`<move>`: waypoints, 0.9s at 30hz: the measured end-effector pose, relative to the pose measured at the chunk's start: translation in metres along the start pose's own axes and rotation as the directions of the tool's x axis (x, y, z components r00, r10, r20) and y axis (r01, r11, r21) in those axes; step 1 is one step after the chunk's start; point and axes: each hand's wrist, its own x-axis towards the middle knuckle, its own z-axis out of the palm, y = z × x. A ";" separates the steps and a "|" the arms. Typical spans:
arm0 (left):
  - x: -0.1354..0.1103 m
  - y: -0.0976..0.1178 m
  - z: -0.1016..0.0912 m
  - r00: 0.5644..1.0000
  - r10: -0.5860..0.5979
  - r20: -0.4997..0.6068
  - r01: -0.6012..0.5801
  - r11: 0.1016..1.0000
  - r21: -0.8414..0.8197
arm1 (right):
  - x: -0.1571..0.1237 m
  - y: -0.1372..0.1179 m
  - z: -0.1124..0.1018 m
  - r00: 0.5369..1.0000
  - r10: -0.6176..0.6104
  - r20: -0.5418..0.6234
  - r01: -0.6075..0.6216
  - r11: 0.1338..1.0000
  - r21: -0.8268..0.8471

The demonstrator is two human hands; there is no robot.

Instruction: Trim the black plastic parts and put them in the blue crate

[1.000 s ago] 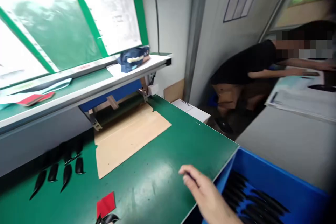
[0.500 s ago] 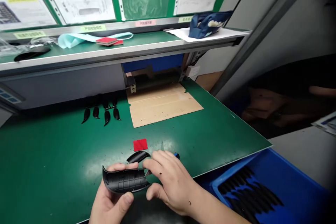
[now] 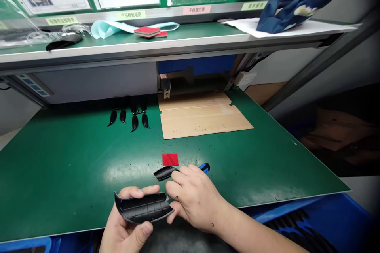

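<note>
My left hand (image 3: pixel 126 225) grips a curved black plastic part (image 3: pixel 142 207) with a ribbed inner face, thumb under it and fingers over its top edge. My right hand (image 3: pixel 192 197) is closed around a blue-handled tool (image 3: pixel 204 167), whose tip meets the right end of the part. Both hands hover at the near edge of the green table (image 3: pixel 74 166). Just beyond them lie a smaller black curved piece (image 3: pixel 164 172) and a red square (image 3: pixel 170 159).
Several black claw-shaped parts (image 3: pixel 130 118) lie at the back of the table beside a flat cardboard sheet (image 3: pixel 202 115). A shelf (image 3: pixel 166 43) above holds red pads, a teal strip and a navy bag (image 3: pixel 291 8). A blue bin (image 3: pixel 297 225) of black parts sits at lower right.
The view swung left from the blue bin and a co-worker to the table. My right hand came from the bin to the part held by my left hand.
</note>
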 end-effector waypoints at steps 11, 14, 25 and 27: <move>0.003 -0.007 0.015 0.994 0.094 -0.056 -0.091 0.994 0.066 | 0.002 0.032 0.008 0.951 -0.215 0.222 0.010 0.740 0.673; 0.008 -0.011 0.013 0.993 0.085 -0.076 -0.083 0.996 0.024 | -0.004 0.045 0.020 0.963 -0.096 0.253 -0.080 0.794 0.603; 0.030 -0.012 0.009 0.982 -0.182 -0.043 0.160 0.939 -0.304 | -0.016 0.069 0.095 0.955 0.164 0.247 -0.203 0.969 0.143; 0.035 -0.009 0.007 0.955 -0.290 -0.066 0.243 0.888 -0.389 | -0.017 0.070 0.097 0.960 0.155 0.232 -0.194 0.969 0.156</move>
